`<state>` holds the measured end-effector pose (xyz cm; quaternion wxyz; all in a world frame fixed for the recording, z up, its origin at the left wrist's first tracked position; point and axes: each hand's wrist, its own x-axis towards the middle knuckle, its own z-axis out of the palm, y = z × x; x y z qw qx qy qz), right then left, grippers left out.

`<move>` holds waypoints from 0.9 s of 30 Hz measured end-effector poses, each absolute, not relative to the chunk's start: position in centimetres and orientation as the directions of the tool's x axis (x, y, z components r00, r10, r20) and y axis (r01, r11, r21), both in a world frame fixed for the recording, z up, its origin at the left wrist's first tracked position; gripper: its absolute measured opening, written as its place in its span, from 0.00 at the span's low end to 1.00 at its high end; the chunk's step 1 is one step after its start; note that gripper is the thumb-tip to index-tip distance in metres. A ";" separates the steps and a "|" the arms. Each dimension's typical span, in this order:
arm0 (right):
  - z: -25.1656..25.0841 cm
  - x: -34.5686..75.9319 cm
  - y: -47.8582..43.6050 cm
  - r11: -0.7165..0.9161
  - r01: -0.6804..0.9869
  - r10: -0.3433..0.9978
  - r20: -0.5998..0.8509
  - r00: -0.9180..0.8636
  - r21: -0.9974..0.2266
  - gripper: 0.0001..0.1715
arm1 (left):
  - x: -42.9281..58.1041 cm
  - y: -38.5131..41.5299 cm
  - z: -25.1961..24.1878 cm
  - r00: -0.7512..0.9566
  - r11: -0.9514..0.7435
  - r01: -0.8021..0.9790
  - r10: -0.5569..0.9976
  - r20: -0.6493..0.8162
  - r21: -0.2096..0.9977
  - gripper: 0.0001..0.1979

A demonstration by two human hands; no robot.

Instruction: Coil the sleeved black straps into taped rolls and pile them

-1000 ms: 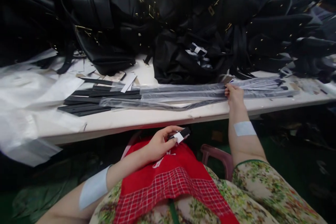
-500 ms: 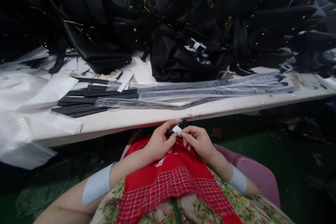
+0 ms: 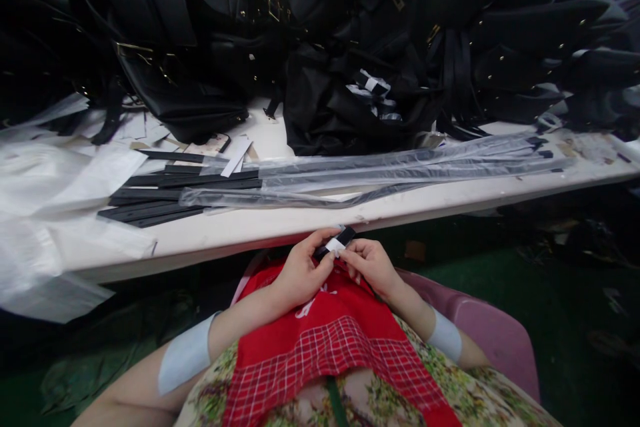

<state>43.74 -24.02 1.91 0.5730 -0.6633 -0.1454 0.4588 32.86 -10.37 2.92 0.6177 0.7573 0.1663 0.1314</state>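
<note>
Both my hands meet just below the table's front edge, over my red apron (image 3: 325, 353). My left hand (image 3: 300, 273) is closed round a small black strap piece with a white label (image 3: 336, 243). My right hand (image 3: 370, 265) pinches the same piece at the white label with its fingertips. On the white table (image 3: 280, 227) above lie several long black straps in clear plastic sleeves (image 3: 390, 170). Bare black strips (image 3: 170, 193) lie to their left.
A heap of black leather bags (image 3: 320, 33) with gold hardware fills the back of the table. Crumpled clear plastic and white paper (image 3: 60, 213) cover the left end. A pink plastic chair (image 3: 490, 340) shows at my right side.
My right hand left the sleeved straps on the table and came down to join my left hand on the small black piece. The left hand stayed about where it was.
</note>
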 end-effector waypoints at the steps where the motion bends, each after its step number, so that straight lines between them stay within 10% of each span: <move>1: 1.8 43.8 -24.0 -0.304 -0.334 0.721 -0.445 0.532 -0.892 0.24 | 32.9 -10.4 2.9 0.912 -0.182 0.089 0.410 -0.007 0.979 0.19; 15: 1.1 43.6 -23.1 -0.229 -0.501 0.774 -0.468 0.427 -0.835 0.21 | 33.2 -9.8 3.3 0.870 -0.427 0.024 0.454 0.191 0.904 0.12; 27: -2.3 42.9 -21.6 -0.092 -0.140 0.698 -0.164 0.697 -0.986 0.21 | 32.7 -10.3 5.4 0.917 -0.473 -0.090 0.303 0.258 0.876 0.15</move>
